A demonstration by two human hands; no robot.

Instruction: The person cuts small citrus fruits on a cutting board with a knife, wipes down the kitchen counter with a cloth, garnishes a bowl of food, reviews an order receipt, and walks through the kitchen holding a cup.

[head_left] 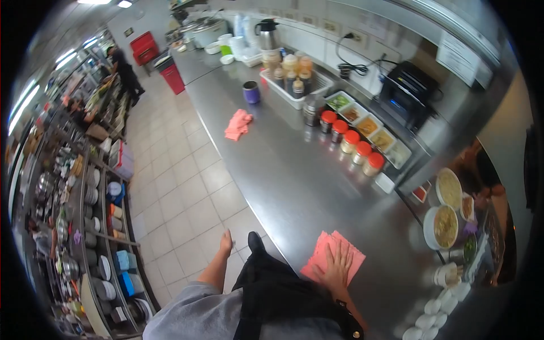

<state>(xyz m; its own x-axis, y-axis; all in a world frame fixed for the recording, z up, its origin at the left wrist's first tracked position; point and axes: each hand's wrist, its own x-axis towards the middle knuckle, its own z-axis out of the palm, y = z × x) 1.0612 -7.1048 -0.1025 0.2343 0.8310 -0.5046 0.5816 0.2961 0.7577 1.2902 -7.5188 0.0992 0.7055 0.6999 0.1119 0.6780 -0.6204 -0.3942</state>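
My right hand (338,263) lies flat, fingers spread, on a pink cloth (352,262) near the front edge of the steel counter (277,181). The cloth is folded and pressed against the counter top under my palm. My left hand (225,242) hangs away from the counter, above the tiled floor, with nothing visible in it. Its fingers are small in view and look loosely extended. A second pink cloth (238,124) lies crumpled farther along the counter, close to a purple cup (251,92).
Red-lidded jars (351,140), food trays (369,126) and a bottle basket (294,101) line the counter's back. A black printer (409,93) stands behind. Bowls (445,226) and white cups (433,306) are at right. Shelves (102,249) flank the aisle; a person (122,71) stands far off.
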